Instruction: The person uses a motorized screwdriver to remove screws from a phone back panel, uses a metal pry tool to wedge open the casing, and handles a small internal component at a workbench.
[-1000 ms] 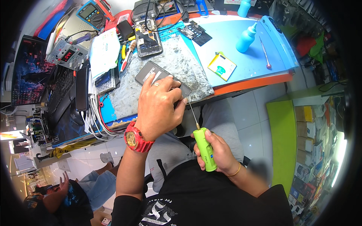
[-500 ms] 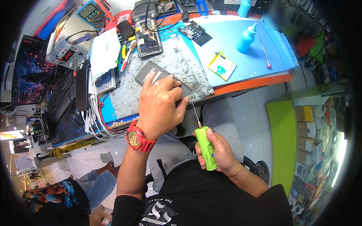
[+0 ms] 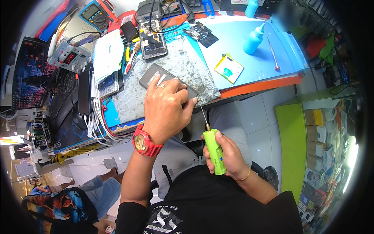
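My left hand (image 3: pixel 166 109), a red watch (image 3: pixel 143 141) at its wrist, grips a grey phone (image 3: pixel 150 72) lying on a stained grey mat (image 3: pixel 124 103); its fingers are curled over the phone and cover part of it. My right hand (image 3: pixel 228 156) is closed round a green handheld tool (image 3: pixel 213 150), whose thin metal shaft (image 3: pixel 202 111) reaches up to the phone's right edge beside my left thumb. Where exactly the tip touches is hard to see. Above the phone lies an opened phone (image 3: pixel 153 41), and to the right a yellow-edged battery (image 3: pixel 228 69).
A blue pad (image 3: pixel 249 35) holds squeeze bottles (image 3: pixel 253 39) and a screwdriver (image 3: pixel 274 54). A multimeter (image 3: pixel 95 15), power supply (image 3: pixel 68 56), papers (image 3: pixel 107 56), cables (image 3: pixel 99 121), monitor (image 3: pixel 29 74) and keyboard (image 3: pixel 62 91) crowd the left. A seated person (image 3: pixel 66 206) is at lower left; a glass display counter (image 3: pixel 315 156) stands at right.
My right hand and the green tool have shifted slightly forward, and my left hand slightly to the right over the phone. The person at lower left has changed posture.
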Available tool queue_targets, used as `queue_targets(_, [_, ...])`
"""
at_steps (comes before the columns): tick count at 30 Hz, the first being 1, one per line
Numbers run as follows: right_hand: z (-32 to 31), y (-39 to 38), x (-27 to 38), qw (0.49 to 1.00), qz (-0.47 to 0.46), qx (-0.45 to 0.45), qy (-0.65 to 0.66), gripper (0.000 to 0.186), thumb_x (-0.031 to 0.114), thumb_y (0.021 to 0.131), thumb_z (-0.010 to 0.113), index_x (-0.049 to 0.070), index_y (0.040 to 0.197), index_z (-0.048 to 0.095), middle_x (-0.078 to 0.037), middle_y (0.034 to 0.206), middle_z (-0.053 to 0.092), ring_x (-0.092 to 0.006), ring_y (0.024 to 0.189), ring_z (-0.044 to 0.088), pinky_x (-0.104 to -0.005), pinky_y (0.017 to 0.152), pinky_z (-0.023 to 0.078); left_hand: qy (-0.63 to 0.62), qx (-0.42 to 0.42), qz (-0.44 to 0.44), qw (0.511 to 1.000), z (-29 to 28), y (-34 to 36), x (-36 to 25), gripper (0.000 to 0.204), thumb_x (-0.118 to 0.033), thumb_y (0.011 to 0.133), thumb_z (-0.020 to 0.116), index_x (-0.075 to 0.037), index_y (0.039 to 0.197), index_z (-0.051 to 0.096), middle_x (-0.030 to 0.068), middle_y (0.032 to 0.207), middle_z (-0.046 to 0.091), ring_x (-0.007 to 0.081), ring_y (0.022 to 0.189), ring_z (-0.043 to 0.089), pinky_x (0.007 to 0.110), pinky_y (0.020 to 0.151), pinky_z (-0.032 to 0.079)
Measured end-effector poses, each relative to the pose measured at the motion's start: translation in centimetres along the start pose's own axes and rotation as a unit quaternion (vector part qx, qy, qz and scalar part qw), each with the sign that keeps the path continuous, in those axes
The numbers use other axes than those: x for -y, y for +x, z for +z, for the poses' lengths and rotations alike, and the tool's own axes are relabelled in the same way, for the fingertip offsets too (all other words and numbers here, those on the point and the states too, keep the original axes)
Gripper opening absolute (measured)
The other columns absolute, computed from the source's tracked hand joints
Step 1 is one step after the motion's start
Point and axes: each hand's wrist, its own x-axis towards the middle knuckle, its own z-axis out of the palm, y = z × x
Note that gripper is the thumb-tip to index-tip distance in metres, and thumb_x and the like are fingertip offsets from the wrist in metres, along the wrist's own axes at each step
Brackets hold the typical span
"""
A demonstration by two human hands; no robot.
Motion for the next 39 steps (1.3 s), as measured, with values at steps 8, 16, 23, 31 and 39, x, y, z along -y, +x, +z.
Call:
queue_targets(8, [-0.1, 0.0, 0.6, 1.0, 0.0, -0.004, -0.03, 0.057, 0.049, 0.116, 0.036, -0.002, 0.136, 0.054, -0.011, 0.086, 0.062, -0.0165, 0.053, 0.061, -0.031, 0.047, 0.054, -0.003, 0.008, 0.01, 1.0, 0.1, -0.1, 0.2, 0.023, -0.021, 0.084, 0.085, -0.006, 0.075, 0.071, 0.0109, 0.106, 0.078, 0.0324, 0.116, 0.072, 0.059, 0.119, 0.039])
queue_targets(16, [-0.9, -1.6, 1.3, 0.989, 0.015, -0.004, -0.145, 0.049, 0.048, 0.116, 0.04, 0.004, 0.132, 0.054, -0.009, 0.087, 0.062, -0.0158, 0.057, 0.063, -0.0314, 0.051, 0.055, -0.015, 0.067, 0.084, 0.994, -1.2, -0.6, 2.2, 0.016, -0.016, 0.083, 0.085, -0.007, 0.089, 0.073, 0.0084, 0.114, 0.077, 0.029, 0.126, 0.069, 0.061, 0.124, 0.034])
queue_targets(23, [0.2, -0.9, 0.7, 0.995, 0.023, 0.005, -0.098, 0.041, 0.047, 0.115, 0.044, 0.007, 0.118, 0.051, -0.008, 0.086, 0.063, -0.0154, 0.056, 0.064, -0.0312, 0.049, 0.054, -0.036, 0.012, 0.042, 0.998, -0.5, -1.0, 1.1, 0.011, -0.013, 0.083, 0.084, -0.007, 0.082, 0.075, 0.0084, 0.107, 0.077, 0.0298, 0.122, 0.071, 0.061, 0.124, 0.033])
queue_targets(31, [0.1, -0.9, 1.1, 0.995, 0.026, -0.007, -0.094, 0.042, 0.047, 0.115, 0.045, 0.006, 0.119, 0.052, -0.008, 0.085, 0.063, -0.0153, 0.054, 0.064, -0.0311, 0.048, 0.053, -0.034, 0.004, 0.065, 0.997, -0.6, -0.8, 1.3, 0.012, -0.014, 0.082, 0.081, -0.005, 0.079, 0.075, 0.0091, 0.101, 0.075, 0.0281, 0.108, 0.073, 0.061, 0.12, 0.039])
queue_targets(39, [-0.7, -1.2, 2.5, 0.986, 0.035, -0.023, -0.16, 0.043, 0.048, 0.115, 0.046, 0.007, 0.119, 0.054, -0.007, 0.085, 0.064, -0.0145, 0.056, 0.063, -0.0303, 0.05, 0.055, -0.033, 0.001, 0.068, 0.997, -0.3, -0.7, 1.2, 0.014, -0.016, 0.084, 0.081, -0.005, 0.078, 0.074, 0.0082, 0.098, 0.073, 0.0269, 0.098, 0.073, 0.058, 0.119, 0.041])
